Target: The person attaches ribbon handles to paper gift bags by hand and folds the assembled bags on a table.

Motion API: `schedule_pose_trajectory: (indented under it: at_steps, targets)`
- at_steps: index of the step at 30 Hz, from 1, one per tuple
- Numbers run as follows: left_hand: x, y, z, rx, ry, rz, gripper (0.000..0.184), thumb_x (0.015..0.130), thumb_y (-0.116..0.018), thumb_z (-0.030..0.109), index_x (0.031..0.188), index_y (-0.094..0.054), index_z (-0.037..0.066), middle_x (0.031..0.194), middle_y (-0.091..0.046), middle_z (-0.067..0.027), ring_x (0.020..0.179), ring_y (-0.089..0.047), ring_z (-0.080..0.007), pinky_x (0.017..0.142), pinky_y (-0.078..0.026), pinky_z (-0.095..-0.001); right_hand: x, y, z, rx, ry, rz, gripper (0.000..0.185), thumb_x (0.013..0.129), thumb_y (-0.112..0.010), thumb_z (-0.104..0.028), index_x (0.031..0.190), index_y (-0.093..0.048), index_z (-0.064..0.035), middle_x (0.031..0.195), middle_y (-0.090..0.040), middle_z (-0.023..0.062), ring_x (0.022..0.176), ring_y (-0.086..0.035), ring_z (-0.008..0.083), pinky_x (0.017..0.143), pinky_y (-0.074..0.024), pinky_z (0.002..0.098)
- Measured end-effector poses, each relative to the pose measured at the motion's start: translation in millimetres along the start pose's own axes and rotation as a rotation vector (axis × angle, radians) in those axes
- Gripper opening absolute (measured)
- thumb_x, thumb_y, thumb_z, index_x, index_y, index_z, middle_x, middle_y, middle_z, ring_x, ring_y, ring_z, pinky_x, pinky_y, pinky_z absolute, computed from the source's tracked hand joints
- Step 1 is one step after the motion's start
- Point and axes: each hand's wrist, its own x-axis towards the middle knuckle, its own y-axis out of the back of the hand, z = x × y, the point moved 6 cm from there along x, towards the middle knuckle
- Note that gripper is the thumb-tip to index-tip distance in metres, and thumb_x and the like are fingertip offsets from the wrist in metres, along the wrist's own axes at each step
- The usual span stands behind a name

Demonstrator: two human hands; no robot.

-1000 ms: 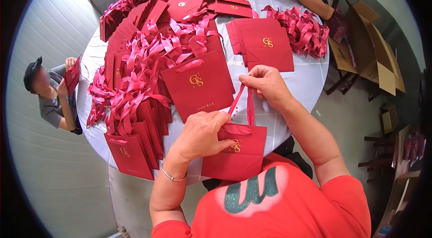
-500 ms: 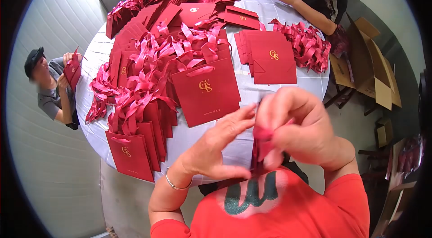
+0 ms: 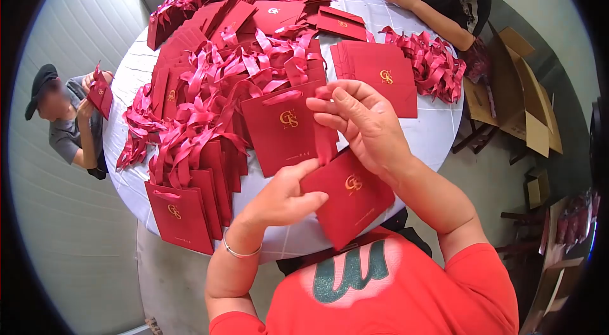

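Observation:
A small red paper gift bag point(image 3: 352, 199) with a gold logo hangs tilted in front of my shirt. My left hand point(image 3: 282, 199) grips its left edge, thumb lying across the front and the other fingers partly hidden. Above the bag, my right hand point(image 3: 368, 122) is closed with curled fingers. A pink ribbon point(image 3: 327, 145) runs from the bag's top edge up to those fingers; its upper end is hidden by the hand. Just beyond, a larger red gift bag point(image 3: 282, 122) with a pink ribbon handle leans against the pile on the table.
Several ribboned red bags point(image 3: 184, 218) stand at the left of the round white-covered table point(image 3: 444, 126). Flat red bags point(image 3: 380, 72) lie beside a ribbon heap point(image 3: 438, 69). Two people sit around the table, one holding a bag point(image 3: 100, 94). Open cardboard boxes point(image 3: 526, 94) stand right.
My right hand has moved up and away from my chest, drawing the ribbon. The small bag has turned its front into view, and my left hand has closed on its edge.

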Motion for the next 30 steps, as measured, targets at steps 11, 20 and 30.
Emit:
schedule_pose_trajectory:
  at_steps: [11, 20, 30]
  targets:
    - [4.5, 26.2, -15.0, 0.627, 0.046, 0.440, 0.040, 0.073, -0.080, 0.014, 0.104, -0.058, -0.002, 0.087, -0.068, -0.0199, 0.078, -0.066, -0.0345, 0.071, -0.052, -0.0403, -12.3, 143.2, -60.5, -0.876, 0.255, 0.220, 0.015, 0.088, -0.071, -0.006, 0.101, -0.065, 0.0006, 0.104, -0.062, 0.0032, 0.085, -0.062, 0.0071, 0.074, -0.0520, 0.0221]
    - [2.0, 21.2, 3.2, 0.851, 0.015, 0.503, 0.026, 0.072, -0.081, 0.016, 0.079, -0.061, 0.001, 0.081, -0.064, -0.0135, 0.074, -0.064, -0.0325, 0.064, -0.050, -0.0409, -11.4, 235.2, -126.4, -1.950, 0.629, 0.497, 0.027, 0.074, -0.076, -0.014, 0.097, -0.067, -0.0033, 0.104, -0.063, 0.0136, 0.096, -0.059, 0.0326, 0.086, -0.0479, 0.0404]
    - [1.1, 25.6, 5.2, 0.902, -0.028, 0.550, 0.026, 0.073, -0.081, 0.017, 0.078, -0.060, 0.002, 0.078, -0.061, -0.0120, 0.071, -0.062, -0.0318, 0.062, -0.049, -0.0410, 31.5, 253.4, -127.0, -1.387, 0.263, 0.736, 0.030, 0.082, -0.077, -0.027, 0.080, -0.070, 0.0021, 0.071, -0.067, 0.0112, 0.064, -0.062, 0.0187, 0.062, -0.0490, 0.0333]
